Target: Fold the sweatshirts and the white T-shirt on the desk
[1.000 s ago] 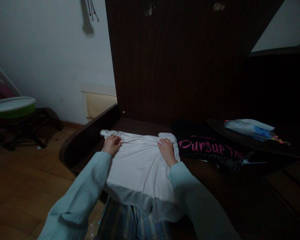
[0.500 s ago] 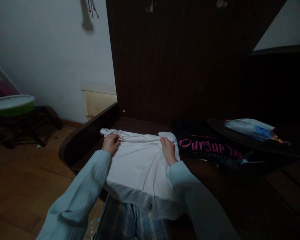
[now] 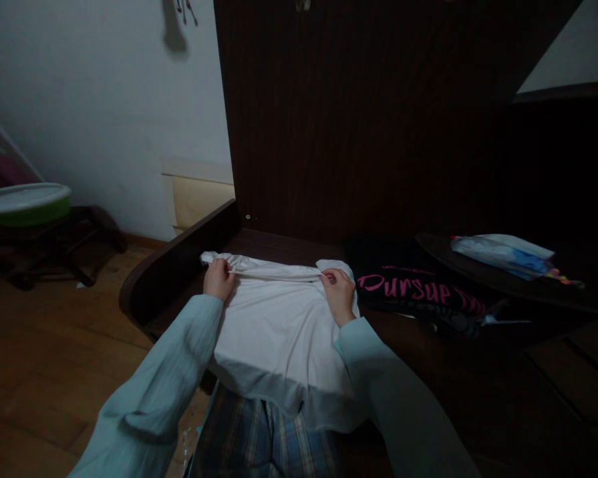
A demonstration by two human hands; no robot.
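Observation:
A white cloth garment (image 3: 274, 325) lies spread over the dark wooden bench, its near edge hanging down over my plaid-covered lap. Its exact kind does not show. At its far left corner, my left hand (image 3: 219, 279) is closed, pinching the folded far edge. My right hand (image 3: 338, 294) pinches the same edge on the right, thumb and fingers together. Between both hands the edge forms a narrow, fairly straight fold. Bunched bits of white fabric stick out beyond each hand.
A black folded garment with pink lettering (image 3: 403, 289) lies to the right. Beyond it, a blue-and-white plastic packet (image 3: 503, 253) rests on a dark surface. The bench's curved armrest (image 3: 174, 255) bounds the left side. A green tub with a white lid (image 3: 27, 204) stands on a low stool.
Both hands have shifted slightly on the far edge, and the fold between them looks straighter and tauter. The view has tilted a little.

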